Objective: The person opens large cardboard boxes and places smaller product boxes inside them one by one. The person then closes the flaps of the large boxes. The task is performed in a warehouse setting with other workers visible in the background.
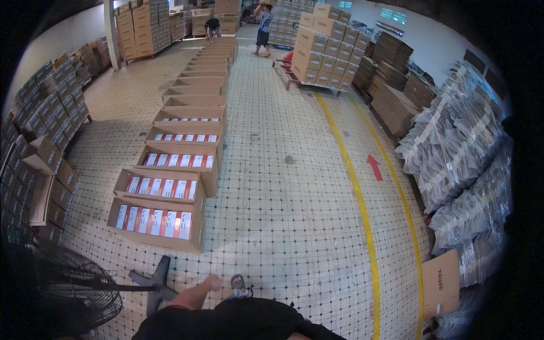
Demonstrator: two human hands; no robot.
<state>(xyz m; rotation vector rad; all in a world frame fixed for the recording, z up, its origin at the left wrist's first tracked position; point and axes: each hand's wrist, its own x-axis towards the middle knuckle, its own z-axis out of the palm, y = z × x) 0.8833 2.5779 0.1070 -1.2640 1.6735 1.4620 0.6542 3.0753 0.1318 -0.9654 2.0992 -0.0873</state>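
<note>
My left hand [213,282] hangs low over the tiled floor, beside my sandalled foot [239,282]. It is small and blurred, so its fingers cannot be made out; nothing visible hangs from it. My right hand is out of view. Ahead of the left hand, and apart from it, stands the nearest open cardboard carton [156,241]. Inside it is a row of red-and-white boxes [156,221]. Behind it a long line of open cartons [195,90] runs away from me; the nearer ones hold similar boxes, while the farther interiors are hidden.
A black pedestal fan [79,289] stands at lower left. Stacked cartons [54,96] line the left side. On the right are plastic-wrapped stacks [453,141], yellow floor lines [360,198] and a loaded pallet [326,56]. One person [212,25] bends over the line's far end; another [264,28] walks nearby.
</note>
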